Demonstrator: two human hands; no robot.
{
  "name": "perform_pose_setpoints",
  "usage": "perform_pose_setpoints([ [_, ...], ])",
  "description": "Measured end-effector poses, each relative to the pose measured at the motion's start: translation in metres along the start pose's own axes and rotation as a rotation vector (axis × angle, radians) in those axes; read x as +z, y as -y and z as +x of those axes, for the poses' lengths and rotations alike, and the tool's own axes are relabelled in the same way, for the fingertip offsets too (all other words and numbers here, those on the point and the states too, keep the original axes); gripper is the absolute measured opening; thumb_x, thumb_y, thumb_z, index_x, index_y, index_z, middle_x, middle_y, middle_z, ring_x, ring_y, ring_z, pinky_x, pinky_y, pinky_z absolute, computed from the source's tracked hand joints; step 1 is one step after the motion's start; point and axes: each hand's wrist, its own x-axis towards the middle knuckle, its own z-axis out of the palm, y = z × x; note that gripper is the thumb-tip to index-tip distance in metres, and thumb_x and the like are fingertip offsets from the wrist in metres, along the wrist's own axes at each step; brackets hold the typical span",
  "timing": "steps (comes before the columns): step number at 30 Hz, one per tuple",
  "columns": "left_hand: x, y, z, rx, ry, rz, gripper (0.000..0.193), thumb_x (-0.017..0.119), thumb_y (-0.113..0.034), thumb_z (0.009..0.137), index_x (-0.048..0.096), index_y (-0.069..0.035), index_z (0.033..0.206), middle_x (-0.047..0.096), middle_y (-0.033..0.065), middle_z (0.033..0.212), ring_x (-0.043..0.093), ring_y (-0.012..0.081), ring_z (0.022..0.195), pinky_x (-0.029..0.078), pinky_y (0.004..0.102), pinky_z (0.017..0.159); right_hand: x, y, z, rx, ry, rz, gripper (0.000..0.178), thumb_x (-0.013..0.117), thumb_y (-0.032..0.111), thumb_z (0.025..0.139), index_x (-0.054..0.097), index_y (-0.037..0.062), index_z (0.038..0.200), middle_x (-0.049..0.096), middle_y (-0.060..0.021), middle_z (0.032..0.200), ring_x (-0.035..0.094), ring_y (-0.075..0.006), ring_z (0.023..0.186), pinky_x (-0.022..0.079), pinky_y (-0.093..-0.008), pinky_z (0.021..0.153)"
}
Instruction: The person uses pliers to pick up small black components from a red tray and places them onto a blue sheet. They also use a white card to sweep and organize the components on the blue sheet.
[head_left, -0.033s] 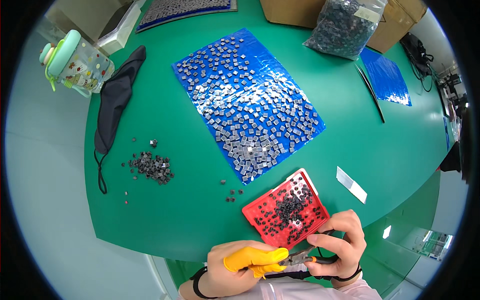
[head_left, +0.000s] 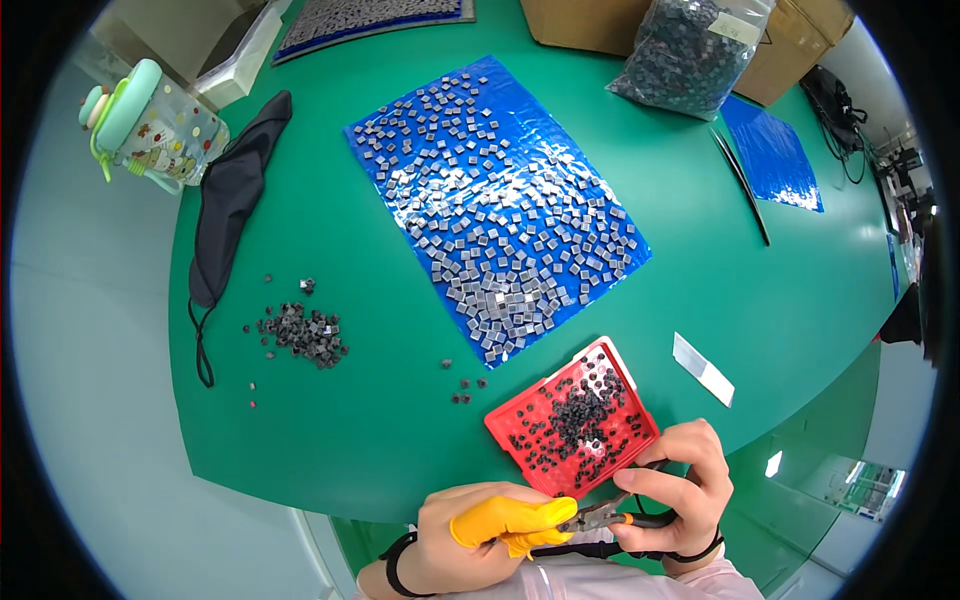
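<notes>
My left hand (head_left: 480,535), with yellow finger covers on thumb and forefinger, is pinched shut right at the jaws of small pliers (head_left: 600,517). Anything between those fingertips is too small to see. My right hand (head_left: 680,490) grips the pliers' dark handles just below the table's near edge. A red tray (head_left: 520,412) with several small dark parts lies directly above both hands. Beyond it a blue sheet (head_left: 400,120) is covered with many small grey square pieces.
A heap of dark parts (head_left: 300,332) and a black face mask (head_left: 232,195) lie at the left, by a green bottle (head_left: 150,125). A white strip (head_left: 702,368), a thin black rod (head_left: 740,185), a bag of dark parts (head_left: 690,45) and cardboard boxes (head_left: 575,22) lie farther back.
</notes>
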Motion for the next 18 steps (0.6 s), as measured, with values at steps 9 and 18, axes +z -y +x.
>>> perform_pose_setpoints([
  [9,0.004,0.005,-0.002,0.052,0.048,0.086,0.032,0.070,0.005,0.069,0.064,0.000,0.100,0.063,0.0141,0.088,0.064,0.0314,0.075,0.054,0.0369,0.073,0.001,-0.004,-0.003,-0.045,0.013,0.002,0.038,0.079,0.033,0.061,0.075,0.0168,0.095,0.058,-0.0020,0.094,0.055,-0.0191,0.077,0.040,-0.0308,0.059],
  [18,0.006,-0.014,0.010,-0.077,-0.012,-0.030,0.026,0.069,-0.001,0.082,0.063,0.006,0.106,0.068,0.0156,0.094,0.067,0.0225,0.080,0.054,0.0300,0.071,-0.001,-0.007,-0.005,-0.030,-0.032,-0.024,0.039,0.080,0.033,0.061,0.074,0.0173,0.097,0.059,-0.0030,0.095,0.055,-0.0190,0.077,0.039,-0.0306,0.059],
])
